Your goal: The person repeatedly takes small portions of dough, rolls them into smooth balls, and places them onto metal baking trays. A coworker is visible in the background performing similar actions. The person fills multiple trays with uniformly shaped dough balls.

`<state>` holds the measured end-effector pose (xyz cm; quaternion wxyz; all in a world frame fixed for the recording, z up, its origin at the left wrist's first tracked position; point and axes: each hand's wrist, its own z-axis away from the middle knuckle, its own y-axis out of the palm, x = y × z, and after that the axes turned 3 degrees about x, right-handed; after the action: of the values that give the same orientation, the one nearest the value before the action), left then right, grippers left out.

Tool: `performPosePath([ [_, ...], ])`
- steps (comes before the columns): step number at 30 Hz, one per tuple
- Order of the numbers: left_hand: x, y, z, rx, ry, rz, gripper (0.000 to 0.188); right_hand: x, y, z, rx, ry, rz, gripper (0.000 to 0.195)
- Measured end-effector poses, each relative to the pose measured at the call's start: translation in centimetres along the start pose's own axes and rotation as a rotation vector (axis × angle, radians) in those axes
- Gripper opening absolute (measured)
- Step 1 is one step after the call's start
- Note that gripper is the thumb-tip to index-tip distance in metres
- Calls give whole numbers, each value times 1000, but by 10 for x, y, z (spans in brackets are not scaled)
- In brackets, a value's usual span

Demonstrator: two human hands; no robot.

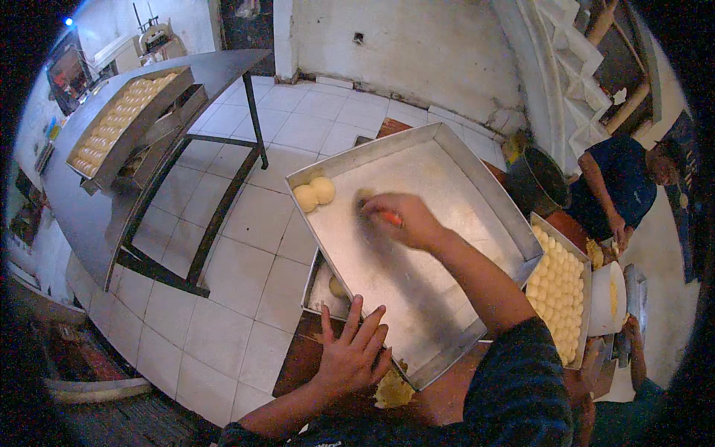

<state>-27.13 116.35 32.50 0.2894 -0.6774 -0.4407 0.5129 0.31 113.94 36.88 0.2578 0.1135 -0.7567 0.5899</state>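
A large metal baking tray (408, 279) lies at an angle before me, with a few pale dough balls (315, 193) touching each other in its far left corner. Over the tray floor, my right hand (399, 220) is closed around a small tool with an orange-red handle (392, 218). The tool's working end is blurred and mostly hidden by my fingers. My left hand (353, 349) has its fingers spread across the tray's near left edge and grasps nothing. Beneath that edge, a second metal tray (318, 288) shows partly, with a rounded dough piece (337, 287) inside.
Rows of dough balls fill a tray (585, 313) on the right, beside a white tub (606, 302). Two people (614, 190) work there. A dark metal pot (536, 179) stands behind. At left, a table (223, 72) holds another filled tray (151, 120). Yellow dough (394, 390) lies near me.
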Motion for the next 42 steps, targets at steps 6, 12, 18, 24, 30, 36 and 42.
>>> performPosePath([
  [6,-9,-4,-6,-34,18,-47,32,-16,11,10,-27,-101,102,23],
  [12,-15,1,-4,-8,-66,-74,34,-8,-52,66,-266,106,-555,21],
  [18,-29,-2,-9,-30,-116,-69,36,-109,-225,204,-1176,344,-33,17],
  [24,-38,9,-12,-151,-201,68,35,-229,-273,296,-1119,718,111,29],
  [30,-36,-10,-30,-382,-382,-76,29,-323,-260,282,-834,568,251,33],
  [36,36,-46,-102,-326,-342,-630,21,-296,-253,284,-368,973,338,76],
  [42,141,-25,-163,113,-586,-782,36,-284,-253,292,-311,854,466,62],
])
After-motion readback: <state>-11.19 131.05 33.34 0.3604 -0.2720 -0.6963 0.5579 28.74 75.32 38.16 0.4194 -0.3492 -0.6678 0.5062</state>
